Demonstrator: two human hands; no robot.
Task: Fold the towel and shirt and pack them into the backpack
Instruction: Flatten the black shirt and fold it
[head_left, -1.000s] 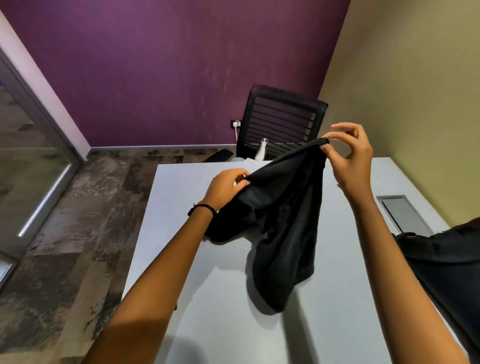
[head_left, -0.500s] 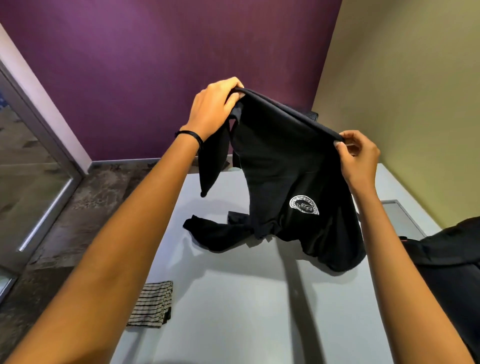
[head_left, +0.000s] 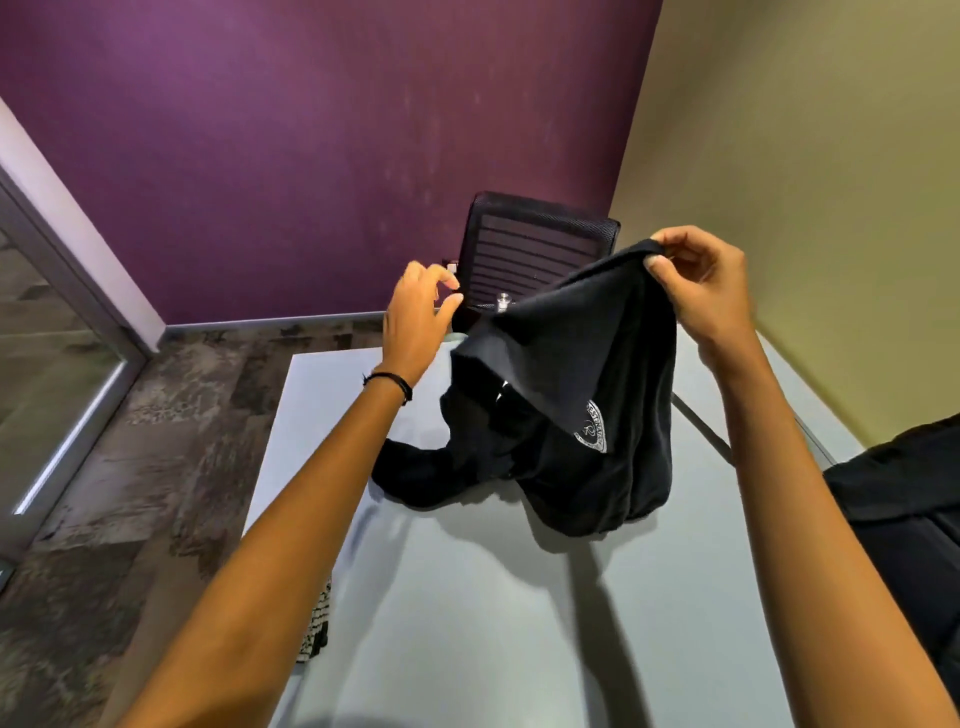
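The right hand (head_left: 706, 296) pinches the top edge of the black fabric shirt with a white round emblem (head_left: 571, 364), its grip closed on the cloth and holding it above the pale grey desk (head_left: 519, 597). The shirt's lower part and 1 sleeve rest on the desk. The left hand (head_left: 415, 317) hovers just beside the shirt, its grip loose and holding nothing. A striped towel (head_left: 318, 629) lies at the desk's left edge, partly hidden by the forearm. The black fabric backpack (head_left: 904, 493) sits at the right edge.

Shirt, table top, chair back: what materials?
Shirt: soft matte black knit, likely cotton; drapes and creases limply. Table top: smooth pale grey, probably laminate, slight sheen. Chair back: black mesh on a frame, weave and slats showing through.
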